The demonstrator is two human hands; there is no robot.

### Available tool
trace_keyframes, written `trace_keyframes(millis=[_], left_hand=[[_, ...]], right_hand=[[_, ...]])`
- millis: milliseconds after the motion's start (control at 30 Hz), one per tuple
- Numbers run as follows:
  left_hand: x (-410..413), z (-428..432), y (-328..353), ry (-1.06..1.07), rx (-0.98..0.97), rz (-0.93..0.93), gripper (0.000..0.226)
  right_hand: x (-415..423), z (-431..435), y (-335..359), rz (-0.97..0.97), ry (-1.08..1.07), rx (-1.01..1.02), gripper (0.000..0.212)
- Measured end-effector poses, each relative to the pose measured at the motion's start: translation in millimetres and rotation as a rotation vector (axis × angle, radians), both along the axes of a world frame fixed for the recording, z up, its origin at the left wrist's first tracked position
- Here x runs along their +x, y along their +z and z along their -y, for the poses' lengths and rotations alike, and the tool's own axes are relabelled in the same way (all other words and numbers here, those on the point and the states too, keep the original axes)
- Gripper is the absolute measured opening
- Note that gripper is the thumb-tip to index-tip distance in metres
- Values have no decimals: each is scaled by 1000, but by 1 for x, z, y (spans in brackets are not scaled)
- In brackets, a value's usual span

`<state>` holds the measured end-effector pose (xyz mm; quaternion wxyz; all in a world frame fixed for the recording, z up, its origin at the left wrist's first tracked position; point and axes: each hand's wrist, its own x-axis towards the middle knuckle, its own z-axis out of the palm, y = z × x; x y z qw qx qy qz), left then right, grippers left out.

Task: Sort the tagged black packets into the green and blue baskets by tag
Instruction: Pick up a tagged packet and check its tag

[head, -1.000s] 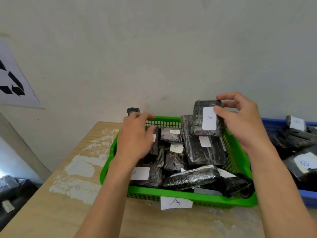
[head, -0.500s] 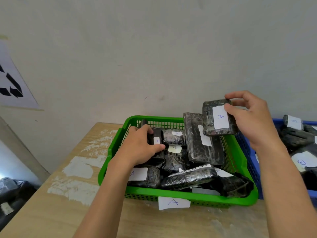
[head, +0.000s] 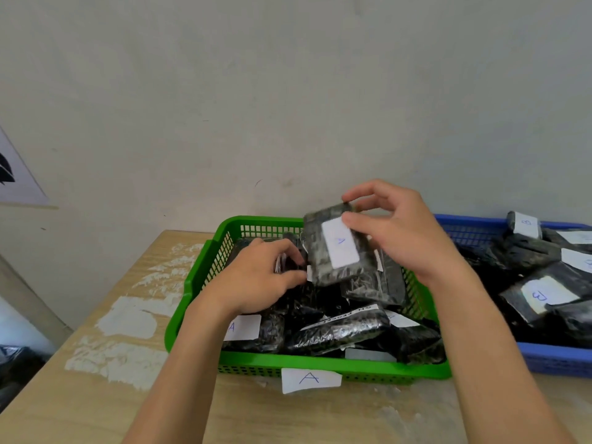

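Right hand (head: pixel 407 238) swung its packet (head: pixel 333 251) left over the green basket (head: pixel 205 277), still pinching the top corner: crinkly black wrap, white A tag. Left hand (head: pixel 256 280) grips a small packet (head: pixel 291 258) inside.

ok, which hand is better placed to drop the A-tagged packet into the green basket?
Right. The right hand pinches the A-tagged packet directly above the green basket, whose front label reads A. The left hand is down inside, fingers curled on a second packet.
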<state>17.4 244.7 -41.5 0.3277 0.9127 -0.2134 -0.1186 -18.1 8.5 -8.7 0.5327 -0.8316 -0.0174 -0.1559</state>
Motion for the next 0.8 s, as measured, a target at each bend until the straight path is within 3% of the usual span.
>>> trace_keyframes(millis=[33,200,333,500,667,800], left_hand=[[1,-1,1,14,-40,-2,3],[-1,-6,3,87,-192,-159,59],[-3,2,2,46,-33,-57,49],[-3,0,1,93,-123,-102,62],[-2,-2,0,124,-123,-133,107],[0,-4,0,134,-103,-131,129]], right_hand=[[0,-4,-1,-24,13,-77,20],[-4,-9,1,-87,46,-327,24],[-4,19,3,-112,-281,-454,14],[-5,32,-3,-371,-299,-685,54],[5,24,-17,-392,-196,-829,88],[6,36,-22,-374,-65,-670,95]])
